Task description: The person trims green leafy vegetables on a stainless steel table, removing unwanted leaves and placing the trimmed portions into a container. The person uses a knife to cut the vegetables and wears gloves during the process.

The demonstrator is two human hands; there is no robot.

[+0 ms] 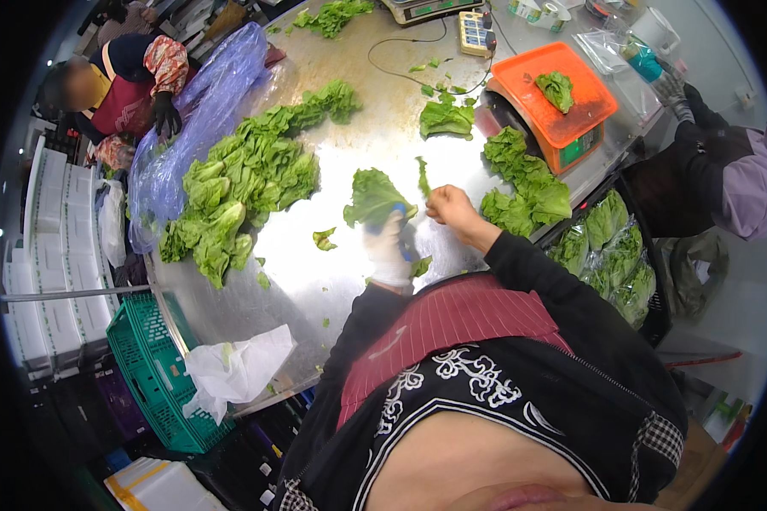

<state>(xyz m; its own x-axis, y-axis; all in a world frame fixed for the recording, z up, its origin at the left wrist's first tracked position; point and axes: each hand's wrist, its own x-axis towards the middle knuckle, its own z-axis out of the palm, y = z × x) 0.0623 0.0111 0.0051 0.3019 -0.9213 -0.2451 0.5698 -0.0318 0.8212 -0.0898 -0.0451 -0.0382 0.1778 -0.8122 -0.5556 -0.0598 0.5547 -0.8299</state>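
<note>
My left hand (387,251), in a white glove, grips a head of leafy lettuce (374,198) over the steel table. Something blue (407,250) shows along that hand; blur hides what it is. My bare right hand (452,207) pinches a thin torn strip of lettuce leaf (422,175), apart from the head. A browned leaf scrap (325,239) lies on the table left of my gloved hand. Farther left is a large heap of lettuce (249,172). To the right of my right hand lies a smaller group of lettuce (527,185).
An orange scale (581,121) bears one lettuce piece. A power strip (476,33) and cable lie beyond. Blue plastic film (198,128) borders the heap, by a co-worker's black-gloved hand (165,114). Bagged lettuce fills a black crate (658,313) at right; a green crate (160,377) stands lower left.
</note>
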